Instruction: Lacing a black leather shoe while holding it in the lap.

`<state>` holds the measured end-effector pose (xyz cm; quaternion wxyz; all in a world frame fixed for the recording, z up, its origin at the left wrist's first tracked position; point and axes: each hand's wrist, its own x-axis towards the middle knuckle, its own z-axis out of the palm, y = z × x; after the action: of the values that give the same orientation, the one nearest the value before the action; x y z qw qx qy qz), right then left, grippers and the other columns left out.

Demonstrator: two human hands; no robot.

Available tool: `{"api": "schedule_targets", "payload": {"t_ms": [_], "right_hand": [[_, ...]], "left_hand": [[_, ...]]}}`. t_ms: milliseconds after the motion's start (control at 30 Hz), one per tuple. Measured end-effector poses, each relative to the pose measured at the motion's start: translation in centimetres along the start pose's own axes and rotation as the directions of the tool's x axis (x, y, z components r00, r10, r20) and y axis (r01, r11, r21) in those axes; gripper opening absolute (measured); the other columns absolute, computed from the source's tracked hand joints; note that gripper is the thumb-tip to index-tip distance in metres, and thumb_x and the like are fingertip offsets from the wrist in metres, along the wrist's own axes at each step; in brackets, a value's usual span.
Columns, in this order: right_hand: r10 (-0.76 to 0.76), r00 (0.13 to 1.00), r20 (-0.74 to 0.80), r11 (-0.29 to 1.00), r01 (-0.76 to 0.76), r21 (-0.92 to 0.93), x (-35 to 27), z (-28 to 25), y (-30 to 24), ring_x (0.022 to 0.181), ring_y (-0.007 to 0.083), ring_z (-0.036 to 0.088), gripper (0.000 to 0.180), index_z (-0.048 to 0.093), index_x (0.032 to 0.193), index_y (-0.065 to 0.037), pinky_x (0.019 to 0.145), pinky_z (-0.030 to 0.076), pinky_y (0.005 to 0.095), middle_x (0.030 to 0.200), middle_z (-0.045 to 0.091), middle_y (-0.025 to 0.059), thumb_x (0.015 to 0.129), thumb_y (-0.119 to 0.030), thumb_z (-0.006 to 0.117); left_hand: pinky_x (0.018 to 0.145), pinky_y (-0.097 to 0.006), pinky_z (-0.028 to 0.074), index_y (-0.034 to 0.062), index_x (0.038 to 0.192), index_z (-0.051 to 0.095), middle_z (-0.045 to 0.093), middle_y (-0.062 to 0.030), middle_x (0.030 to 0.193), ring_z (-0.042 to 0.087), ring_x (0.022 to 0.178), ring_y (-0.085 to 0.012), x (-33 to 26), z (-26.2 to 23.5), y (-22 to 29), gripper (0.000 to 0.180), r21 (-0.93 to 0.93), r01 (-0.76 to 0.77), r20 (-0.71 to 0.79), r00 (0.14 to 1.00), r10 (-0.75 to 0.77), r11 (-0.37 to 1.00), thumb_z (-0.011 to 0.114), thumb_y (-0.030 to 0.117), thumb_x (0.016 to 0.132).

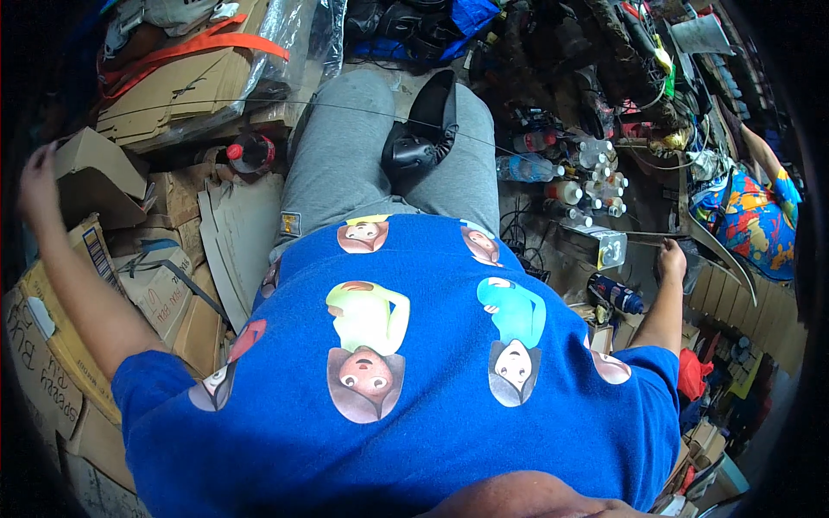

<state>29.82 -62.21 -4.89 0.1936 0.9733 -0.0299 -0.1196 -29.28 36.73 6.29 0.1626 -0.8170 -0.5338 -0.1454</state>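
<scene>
A black shoe (pixel 409 154) is wedged between my thighs, its glossy rounded end toward me. A thin dark thread (pixel 345 104) runs taut across my lap, over the shoe, toward my outstretched left side. My left hand (pixel 41 186) is raised far out beside an opened cardboard box, fingers closed at the thread's end. Out to the right, my right hand (pixel 670 262) is closed beside a dark strip, near a clear plastic container (pixel 610 250). What its fingers hold is too small to make out.
Cardboard boxes (pixel 164 289) crowd my left, with a red-capped bottle (pixel 250 155) beside my leg. Several plastic bottles (pixel 596 177) stand and lie at right. Another person in a colourful shirt (pixel 747 224) is at far right. Dark clutter (pixel 553 52) fills the far side.
</scene>
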Motion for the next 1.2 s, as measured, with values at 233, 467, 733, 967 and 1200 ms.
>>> {"api": "schedule_targets", "payload": {"t_ms": [233,467,733,967,1200], "right_hand": [[-0.752,0.658,0.037,0.367,0.372,0.852,-14.2,-5.7,-29.1,0.106,0.0135,0.055,0.05,0.049,0.135,-0.019,0.089,0.044,0.0293,0.12,0.06,0.0079,0.087,-0.023,0.064],[-0.885,0.464,0.033,0.244,0.403,0.882,-19.9,-8.4,-38.4,0.069,0.0055,0.044,0.021,0.06,0.09,-0.003,0.063,0.039,0.0233,0.072,0.051,-0.0058,0.091,-0.024,0.062],[-0.873,0.482,-0.071,0.2,0.486,0.851,-17.4,-7.1,-37.3,0.069,0.0071,0.043,0.029,0.057,0.083,-0.002,0.063,0.039,0.025,0.069,0.049,-0.0029,0.091,-0.029,0.06],[-0.832,0.503,-0.234,0.23,0.697,0.68,-14.6,-8.4,-34.9,0.086,0.0199,0.057,0.029,0.063,0.117,-0.008,0.082,0.046,0.0316,0.095,0.057,0.0097,0.089,-0.007,0.052],[-0.864,0.373,-0.337,0.05,0.731,0.681,-17.7,-11.6,-38.6,0.079,0.0163,0.06,0.021,0.07,0.093,-0.007,0.072,0.049,0.0285,0.087,0.06,0.0055,0.074,0.001,0.067]], "left_hand": [[0.099,-0.035,0.041,0.0081,0.12,0.06,0.06,-0.0136,0.118,0.055,0.112,-0.0267,-20.5,-1.7,34.9,0.04,-0.901,-0.338,0.033,0.567,0.823,0.27,0.059,0.005,0.08],[0.071,-0.038,0.047,0.003,0.097,0.062,0.063,-0.0148,0.081,0.062,0.078,-0.0272,-23.6,0.2,39.3,0.022,-0.902,-0.395,0.045,0.314,0.948,0.174,0.061,0.022,0.086],[0.063,-0.031,0.04,-0.0001,0.081,0.059,0.055,-0.0044,0.068,0.049,0.066,-0.0135,-21.9,2.9,31.7,0.024,-0.87,0.175,0.489,0.416,0.767,0.46,0.057,0.023,0.089],[0.099,-0.031,0.038,0.0076,0.126,0.055,0.052,-0.0095,0.131,0.049,0.118,-0.0192,-19.7,3.1,34.2,0.04,-0.977,-0.095,0.074,0.689,0.721,0.191,0.061,0.02,0.088],[0.097,-0.035,0.041,0.0045,0.114,0.058,0.055,-0.0149,0.124,0.053,0.115,-0.0282,-22.9,1.3,46.9,0.047,-0.971,-0.24,-0.096,0.37,0.924,-0.005,0.075,0.02,0.073]]}}
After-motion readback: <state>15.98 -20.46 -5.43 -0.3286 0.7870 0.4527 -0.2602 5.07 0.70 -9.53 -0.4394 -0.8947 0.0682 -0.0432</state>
